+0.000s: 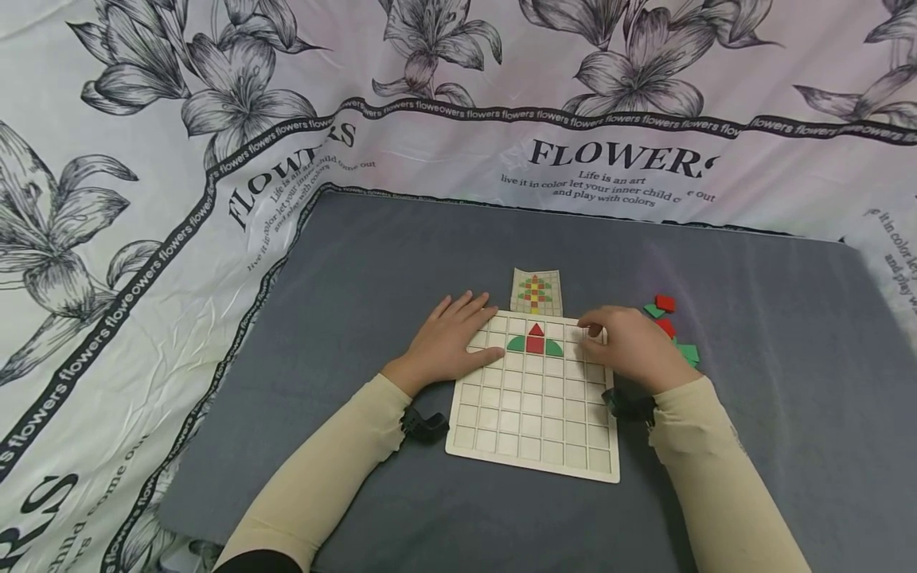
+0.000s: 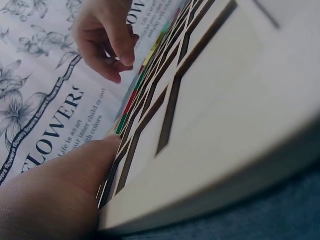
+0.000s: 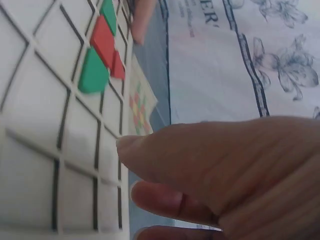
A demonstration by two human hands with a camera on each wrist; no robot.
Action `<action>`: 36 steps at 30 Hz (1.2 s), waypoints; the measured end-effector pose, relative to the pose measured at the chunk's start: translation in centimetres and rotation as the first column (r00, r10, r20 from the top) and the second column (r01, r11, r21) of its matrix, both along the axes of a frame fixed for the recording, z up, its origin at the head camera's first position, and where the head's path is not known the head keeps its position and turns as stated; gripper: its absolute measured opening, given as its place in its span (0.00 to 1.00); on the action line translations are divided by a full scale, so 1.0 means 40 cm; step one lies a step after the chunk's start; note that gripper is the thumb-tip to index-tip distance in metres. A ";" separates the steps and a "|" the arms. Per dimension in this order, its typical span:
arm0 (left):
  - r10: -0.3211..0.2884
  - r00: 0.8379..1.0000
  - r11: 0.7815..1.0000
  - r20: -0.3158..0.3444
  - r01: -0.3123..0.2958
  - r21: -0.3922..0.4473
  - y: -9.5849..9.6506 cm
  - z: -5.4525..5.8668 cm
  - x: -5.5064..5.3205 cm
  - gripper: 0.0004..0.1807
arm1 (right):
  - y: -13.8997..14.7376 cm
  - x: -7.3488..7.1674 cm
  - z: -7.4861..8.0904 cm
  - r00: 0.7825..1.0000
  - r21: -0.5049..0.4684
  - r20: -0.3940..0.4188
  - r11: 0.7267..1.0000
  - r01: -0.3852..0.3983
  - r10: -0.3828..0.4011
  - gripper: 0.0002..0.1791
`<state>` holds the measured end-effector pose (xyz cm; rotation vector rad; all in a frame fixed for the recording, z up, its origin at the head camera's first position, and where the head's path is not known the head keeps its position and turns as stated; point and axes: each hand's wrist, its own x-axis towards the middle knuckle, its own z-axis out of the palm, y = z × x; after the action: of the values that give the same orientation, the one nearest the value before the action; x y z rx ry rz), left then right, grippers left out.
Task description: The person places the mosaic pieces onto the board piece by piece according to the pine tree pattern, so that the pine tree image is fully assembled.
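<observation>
A pale square board (image 1: pixel 530 406) with a raised grid lies on the dark grey table. Near its far edge are a red triangle (image 1: pixel 536 330), a red square (image 1: pixel 535 345) below it, and a rounded green piece on either side, left (image 1: pixel 516 344) and right (image 1: pixel 554 348). My left hand (image 1: pixel 447 342) rests with spread fingers on the board's upper left edge, its thumb reaching the grid. Over the far right corner hovers my right hand (image 1: pixel 637 342), fingers loosely bent. In the right wrist view its thumb (image 3: pixel 180 150) is apart from the fingers, with no piece visible between them.
Just beyond the board lies a small pattern card (image 1: pixel 536 292) showing a coloured tree-like figure. Loose red pieces (image 1: pixel 665 303) and green pieces (image 1: pixel 688 352) lie to the right, partly behind my right hand. A flower-printed cloth (image 1: pixel 444 151) stands behind the table.
</observation>
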<state>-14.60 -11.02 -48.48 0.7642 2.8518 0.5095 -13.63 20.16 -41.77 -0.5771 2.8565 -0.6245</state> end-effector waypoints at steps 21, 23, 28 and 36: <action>-0.003 1.000 1.000 -0.013 0.003 -0.024 -0.002 -0.002 -0.004 0.45 | 0.137 0.013 -0.010 0.995 0.045 -0.040 0.995 0.092 -0.090 0.17; -0.006 1.000 1.000 -0.016 0.006 -0.014 -0.002 -0.002 -0.004 0.45 | 0.141 0.012 -0.017 0.992 0.051 -0.037 0.992 0.119 -0.117 0.18; -0.017 1.000 1.000 -0.020 0.017 0.001 -0.003 -0.004 -0.004 0.44 | 0.139 0.004 -0.034 0.986 0.069 -0.044 0.984 0.166 -0.163 0.18; -0.017 1.000 1.000 -0.022 0.017 -0.002 -0.002 -0.006 -0.006 0.44 | 0.132 -0.001 -0.039 0.983 0.098 -0.032 0.978 0.184 -0.182 0.19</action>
<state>-14.85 -11.10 -48.73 0.7978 2.8628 0.4989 -13.65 25.44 -43.34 -0.3103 2.9650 -0.4991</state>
